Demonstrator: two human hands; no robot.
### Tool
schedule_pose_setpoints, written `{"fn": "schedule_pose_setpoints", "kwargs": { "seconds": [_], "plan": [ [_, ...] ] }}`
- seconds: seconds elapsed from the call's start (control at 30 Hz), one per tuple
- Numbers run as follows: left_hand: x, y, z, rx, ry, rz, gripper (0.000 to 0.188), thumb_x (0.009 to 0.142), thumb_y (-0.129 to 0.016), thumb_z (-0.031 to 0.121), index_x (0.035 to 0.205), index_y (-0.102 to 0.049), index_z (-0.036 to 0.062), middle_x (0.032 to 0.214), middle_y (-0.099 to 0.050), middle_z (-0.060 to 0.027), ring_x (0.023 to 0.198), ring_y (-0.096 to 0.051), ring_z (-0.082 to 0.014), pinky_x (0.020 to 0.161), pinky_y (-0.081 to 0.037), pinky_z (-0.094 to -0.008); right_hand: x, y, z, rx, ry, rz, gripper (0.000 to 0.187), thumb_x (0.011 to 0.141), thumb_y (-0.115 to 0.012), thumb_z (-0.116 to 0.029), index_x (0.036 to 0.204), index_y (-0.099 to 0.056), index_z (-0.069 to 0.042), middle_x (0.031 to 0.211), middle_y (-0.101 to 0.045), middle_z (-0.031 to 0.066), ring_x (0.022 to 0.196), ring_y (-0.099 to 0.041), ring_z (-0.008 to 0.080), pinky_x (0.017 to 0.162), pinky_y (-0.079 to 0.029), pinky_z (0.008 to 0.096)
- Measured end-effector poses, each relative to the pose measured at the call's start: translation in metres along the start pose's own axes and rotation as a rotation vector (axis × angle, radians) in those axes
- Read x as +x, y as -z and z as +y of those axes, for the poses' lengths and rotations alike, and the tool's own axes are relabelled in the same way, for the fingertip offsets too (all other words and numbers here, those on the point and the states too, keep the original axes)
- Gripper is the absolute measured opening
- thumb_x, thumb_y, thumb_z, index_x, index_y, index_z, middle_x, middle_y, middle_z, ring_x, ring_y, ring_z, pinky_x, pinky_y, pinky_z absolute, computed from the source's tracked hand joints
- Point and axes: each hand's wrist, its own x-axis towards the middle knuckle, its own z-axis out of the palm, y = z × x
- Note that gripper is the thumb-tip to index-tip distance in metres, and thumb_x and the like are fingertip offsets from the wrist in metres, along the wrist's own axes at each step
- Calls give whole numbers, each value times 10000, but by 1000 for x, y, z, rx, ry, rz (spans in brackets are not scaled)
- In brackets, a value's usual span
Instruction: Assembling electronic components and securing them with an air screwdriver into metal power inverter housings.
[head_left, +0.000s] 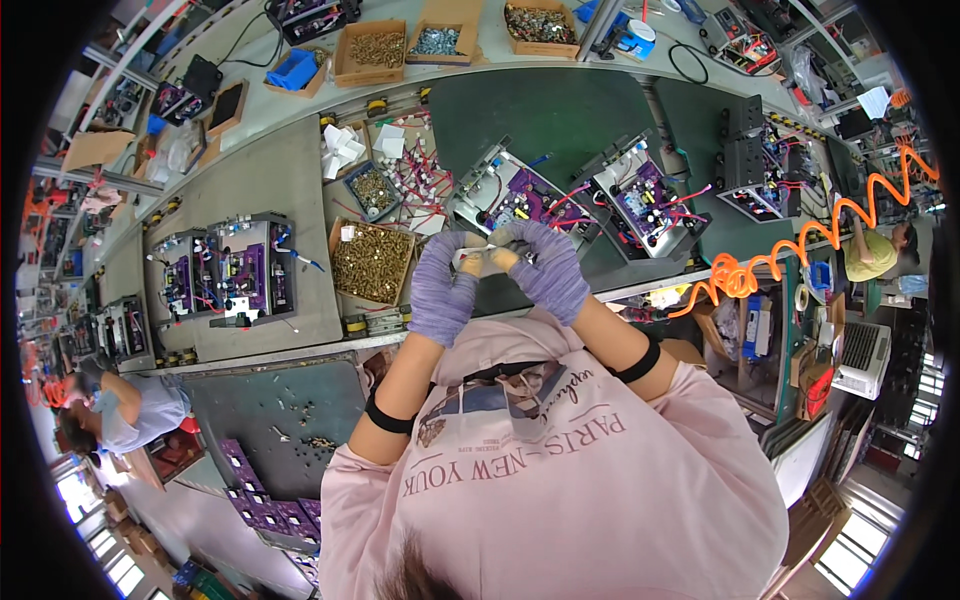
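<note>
Pinching a small white part (478, 259) between the fingertips of my gloved left hand (443, 287) and right hand (548, 268), both closed on it, I judge I'm mid-assembly. Just beyond my fingers two open purple-board units (640, 200) wait unfinished, two more (222, 272) sit well left, and one box of brass screws (371, 262) lies beside my left fingers.

Head-worn fisheye, close above workbench (250, 170)
</note>
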Motion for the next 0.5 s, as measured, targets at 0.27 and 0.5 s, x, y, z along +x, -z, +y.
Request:
{"fn": "schedule_pose_setpoints", "kwargs": {
  "seconds": [0.27, 0.5],
  "plan": [
    [5, -3, 25, 243, -65, 187, 203, 802, -638, 196, 880, -630, 8, 688, -597, -78, 536, -508, -137, 540, -434, -254, 2, 0, -11, -658, 607, 253, 235, 638, -673, -151, 866, -655, -97, 822, -626, 67, 707, -598, 219, 596, -449, 340],
    [4, -4, 30, 270, 42, 190, 225, 800, -644, 205, 893, -637, -1, 663, -586, -92, 522, -487, -103, 494, -402, -252, 6, -4, -13, -735, 609, 256, 226, 598, -663, -190, 806, -626, -109, 797, -605, 60, 720, -589, 236, 604, -439, 352]
  ]
}}
